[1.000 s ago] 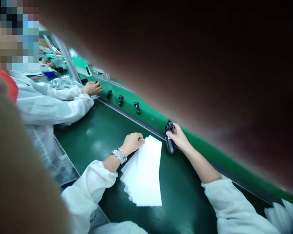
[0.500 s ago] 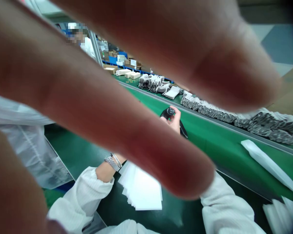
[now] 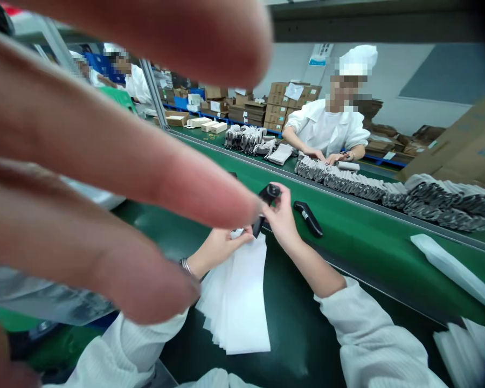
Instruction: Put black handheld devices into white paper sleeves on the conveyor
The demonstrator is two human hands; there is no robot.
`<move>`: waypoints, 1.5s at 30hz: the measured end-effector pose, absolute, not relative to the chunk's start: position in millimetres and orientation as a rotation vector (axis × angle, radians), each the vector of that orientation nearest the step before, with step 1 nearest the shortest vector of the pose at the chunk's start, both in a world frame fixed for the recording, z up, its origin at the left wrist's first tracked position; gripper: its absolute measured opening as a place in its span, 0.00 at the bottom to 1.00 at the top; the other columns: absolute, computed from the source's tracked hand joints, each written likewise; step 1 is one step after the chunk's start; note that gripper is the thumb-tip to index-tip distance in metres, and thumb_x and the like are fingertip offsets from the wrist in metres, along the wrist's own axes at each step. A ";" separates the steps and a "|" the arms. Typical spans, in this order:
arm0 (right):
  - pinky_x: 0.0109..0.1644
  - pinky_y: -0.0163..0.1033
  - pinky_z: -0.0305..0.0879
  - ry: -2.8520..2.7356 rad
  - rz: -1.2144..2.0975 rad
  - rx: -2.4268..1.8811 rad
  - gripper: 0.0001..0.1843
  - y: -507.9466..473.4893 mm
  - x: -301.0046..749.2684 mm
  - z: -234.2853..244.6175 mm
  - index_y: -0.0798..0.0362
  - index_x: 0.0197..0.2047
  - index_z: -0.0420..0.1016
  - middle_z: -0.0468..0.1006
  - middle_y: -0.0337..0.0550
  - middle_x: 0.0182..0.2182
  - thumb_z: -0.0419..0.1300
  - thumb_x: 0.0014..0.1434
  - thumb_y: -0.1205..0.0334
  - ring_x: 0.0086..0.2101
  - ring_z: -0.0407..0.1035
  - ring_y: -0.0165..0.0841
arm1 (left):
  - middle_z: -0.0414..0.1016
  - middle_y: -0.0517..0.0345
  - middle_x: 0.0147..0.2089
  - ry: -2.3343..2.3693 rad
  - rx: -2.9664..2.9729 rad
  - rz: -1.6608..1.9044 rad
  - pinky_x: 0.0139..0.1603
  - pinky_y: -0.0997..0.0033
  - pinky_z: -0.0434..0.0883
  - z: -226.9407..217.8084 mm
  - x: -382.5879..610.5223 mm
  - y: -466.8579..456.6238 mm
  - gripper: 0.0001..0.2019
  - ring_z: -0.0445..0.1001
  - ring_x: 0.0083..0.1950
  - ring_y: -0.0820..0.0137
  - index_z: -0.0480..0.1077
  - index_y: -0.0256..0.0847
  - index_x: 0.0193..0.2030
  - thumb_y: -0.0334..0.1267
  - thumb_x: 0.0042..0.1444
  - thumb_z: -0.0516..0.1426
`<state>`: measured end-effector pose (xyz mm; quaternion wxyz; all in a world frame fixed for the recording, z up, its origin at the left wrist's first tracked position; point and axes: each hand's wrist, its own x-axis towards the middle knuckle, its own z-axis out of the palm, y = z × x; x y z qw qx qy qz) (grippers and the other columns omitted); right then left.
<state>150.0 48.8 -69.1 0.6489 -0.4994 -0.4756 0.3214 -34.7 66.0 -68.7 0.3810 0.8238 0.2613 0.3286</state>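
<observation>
R hand (image 3: 282, 215) nr ctr, fingers round blk device (image 3: 268, 195). L hand (image 3: 218, 250) at R hand's 8 o'clock, touching top end of fanned wht slips (image 3: 246, 307) at 6 o'clock on dk grn table (image 3: 295, 328); grip unclear. 2nd blk device (image 3: 308, 219) on grn belt (image 3: 364, 231), R hand's 3 o'clock, apart. Wht packet (image 3: 452, 269) on belt btwn 3 & 4; slip pile (image 3: 464, 347) at 4. Grey bundles (image 3: 364, 186) in row, 3 o'clock. Co-worker (image 3: 327, 126), wht cap, at 2. Cartons (image 3: 277, 105) at 1. Big blurred fingers (image 3: 157, 172), v. close, approx 7–12 o'clock; owner unclear.
</observation>
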 end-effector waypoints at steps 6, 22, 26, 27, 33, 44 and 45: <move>0.43 0.40 0.69 -1.109 1.246 -1.056 0.27 36.6 125.7 -94.8 0.51 0.46 0.74 0.75 0.46 0.44 0.54 0.61 0.35 0.41 0.71 0.37 | 0.60 0.53 0.46 0.747 2.063 1.079 0.49 0.68 0.70 -57.5 -25.3 67.1 0.06 0.66 0.51 0.67 0.71 0.40 0.36 0.38 0.62 0.56; 0.47 0.48 0.59 -1.401 -0.402 -2.559 0.17 20.6 338.1 -82.8 0.55 0.40 0.76 0.75 0.53 0.37 0.49 0.65 0.55 0.44 0.68 0.47 | 0.69 0.59 0.38 1.181 2.322 0.335 0.40 0.68 0.60 -106.1 -48.5 99.9 0.08 0.69 0.39 0.66 0.71 0.41 0.34 0.43 0.54 0.61; 0.50 0.51 0.60 -1.497 -0.350 -2.728 0.23 15.5 348.3 -130.5 0.54 0.56 0.70 0.70 0.57 0.50 0.54 0.63 0.51 0.51 0.64 0.51 | 0.71 0.58 0.35 1.091 2.433 0.426 0.42 0.66 0.59 -107.8 -42.3 96.5 0.14 0.69 0.39 0.67 0.70 0.39 0.30 0.38 0.65 0.50; 0.48 0.51 0.61 -1.451 -0.203 -2.752 0.24 16.1 349.1 -138.4 0.54 0.58 0.68 0.70 0.58 0.50 0.53 0.63 0.52 0.49 0.65 0.51 | 0.71 0.58 0.34 1.076 2.465 0.443 0.43 0.65 0.58 -108.1 -41.5 95.9 0.16 0.69 0.39 0.67 0.70 0.38 0.29 0.39 0.67 0.48; 0.49 0.50 0.67 -1.037 0.300 -1.940 0.30 39.5 323.0 -128.8 0.51 0.61 0.56 0.70 0.51 0.49 0.56 0.56 0.56 0.44 0.70 0.42 | 0.71 0.61 0.34 0.928 2.503 0.583 0.52 0.61 0.59 -107.1 -43.2 93.6 0.08 0.69 0.39 0.70 0.69 0.41 0.42 0.32 0.66 0.48; 0.43 0.44 0.75 -1.006 0.803 -0.972 0.30 60.5 154.4 -72.1 0.41 0.55 0.56 0.66 0.38 0.44 0.67 0.54 0.55 0.35 0.75 0.32 | 0.65 0.59 0.41 0.737 2.248 0.797 0.53 0.62 0.62 -88.7 -41.6 82.1 0.03 0.67 0.46 0.69 0.72 0.41 0.34 0.34 0.57 0.62; 0.44 0.44 0.75 -1.026 0.825 -0.964 0.30 60.5 149.1 -76.4 0.42 0.55 0.57 0.65 0.38 0.44 0.67 0.53 0.55 0.35 0.76 0.32 | 0.64 0.58 0.41 0.718 2.191 0.800 0.52 0.64 0.64 -85.8 -40.7 80.1 0.02 0.66 0.46 0.69 0.72 0.41 0.34 0.34 0.57 0.62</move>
